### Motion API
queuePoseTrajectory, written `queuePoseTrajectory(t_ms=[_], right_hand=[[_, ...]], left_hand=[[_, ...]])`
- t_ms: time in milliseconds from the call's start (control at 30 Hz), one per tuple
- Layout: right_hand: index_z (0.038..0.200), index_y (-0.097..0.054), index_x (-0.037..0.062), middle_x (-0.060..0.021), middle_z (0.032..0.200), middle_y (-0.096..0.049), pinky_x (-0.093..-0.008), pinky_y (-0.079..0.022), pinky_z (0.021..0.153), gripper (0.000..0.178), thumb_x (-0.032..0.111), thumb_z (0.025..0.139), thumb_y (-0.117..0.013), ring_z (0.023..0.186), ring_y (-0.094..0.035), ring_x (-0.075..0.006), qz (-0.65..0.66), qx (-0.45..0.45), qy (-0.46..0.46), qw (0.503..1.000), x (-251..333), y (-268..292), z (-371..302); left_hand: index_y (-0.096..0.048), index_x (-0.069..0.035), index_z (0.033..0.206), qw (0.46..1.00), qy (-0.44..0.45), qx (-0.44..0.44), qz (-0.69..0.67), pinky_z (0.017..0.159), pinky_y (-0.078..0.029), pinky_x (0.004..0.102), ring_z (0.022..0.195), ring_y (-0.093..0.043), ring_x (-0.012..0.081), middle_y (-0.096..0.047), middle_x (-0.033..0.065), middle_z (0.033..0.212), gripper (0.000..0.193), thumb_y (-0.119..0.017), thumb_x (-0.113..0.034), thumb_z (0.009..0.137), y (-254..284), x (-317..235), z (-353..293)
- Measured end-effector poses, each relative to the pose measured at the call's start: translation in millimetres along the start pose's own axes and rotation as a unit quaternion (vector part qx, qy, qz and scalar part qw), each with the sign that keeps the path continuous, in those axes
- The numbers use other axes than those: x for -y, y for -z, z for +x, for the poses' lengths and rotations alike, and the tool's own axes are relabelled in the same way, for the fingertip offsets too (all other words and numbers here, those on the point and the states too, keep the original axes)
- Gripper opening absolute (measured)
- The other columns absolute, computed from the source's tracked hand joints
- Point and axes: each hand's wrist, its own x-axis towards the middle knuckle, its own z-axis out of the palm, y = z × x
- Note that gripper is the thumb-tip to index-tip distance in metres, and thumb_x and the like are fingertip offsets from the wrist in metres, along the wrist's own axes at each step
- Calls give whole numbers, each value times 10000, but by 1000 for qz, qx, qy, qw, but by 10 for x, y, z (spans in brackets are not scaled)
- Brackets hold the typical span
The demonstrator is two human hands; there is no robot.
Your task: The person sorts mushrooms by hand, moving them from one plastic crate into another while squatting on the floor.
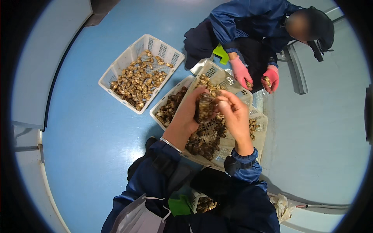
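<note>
My left hand (184, 116) is closed around a dark brown, lumpy piece (204, 110) with paler bands, held upright above the crates; its exact kind does not show. My right hand (236, 120) is beside it, fingers bent and thumb pressed toward the index finger. Whatever is in that pinch, if anything, is too small to make out. Below both hands lies a white perforated crate (221, 153) with dark brown clumps (203, 147) in it. Another white crate (245, 95), holding yellowish-brown pieces (211, 85), rests tilted at its far side.
On the blue floor (89, 143), at the left, stands a white crate (104, 82) of golden-brown pieces (138, 79). Opposite me a co-worker in pink gloves (241, 72) handles similar pieces. Near my lap are a small white basket (194, 202) and a green object (180, 206).
</note>
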Motion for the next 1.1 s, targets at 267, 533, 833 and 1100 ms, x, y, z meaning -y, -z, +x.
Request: queuePoseTrajectory(t_ms=[267, 533, 833, 1100], right_hand=[[1154, -584, -1, -33, 897, -644, -209, -437, 608, 260, 162, 957, -536, 700, -542, -60, 37, 1, -70, 997, -431, 246, -99], [1164, -590, 15, -3, 822, -614, -230, -458, 611, 316, 219, 924, -589, 705, -564, -81, -37, 26, -223, 974, -1655, 553, -285], [1163, -578, 26, -184, 1059, -594, -438, -505, 765, 377, 189, 834, -664, 875, -613, -358, -367, 119, -21, 922, -2257, -224, -284], [1022, -600, 28, -104, 897, -593, -346, -502, 744, 229, 209, 886, -634, 812, -605, -200, -312, 18, -69, 947, -2079, -205, -312]], left_hand=[[-541, -17, 1039, 961, 21, 4, -274, 763, -563, 411, 847, -618, 286, -592, 137, 943, 374, -507, -368, 913, 269, -197, 113], [-311, 51, 1326, 914, -298, -122, -245, 899, -510, 410, 1070, -546, 307, -476, 234, 1204, 637, -399, -447, 938, 462, -619, 64], [-270, -23, 1299, 926, -293, -192, -140, 717, -546, 320, 920, -612, 278, -546, 190, 1063, 541, -518, -306, 910, 254, -660, -48], [-509, -57, 1040, 970, -174, -166, 23, 602, -500, 253, 768, -590, 169, -614, 99, 968, 221, -583, -193, 882, 232, -390, -1]])
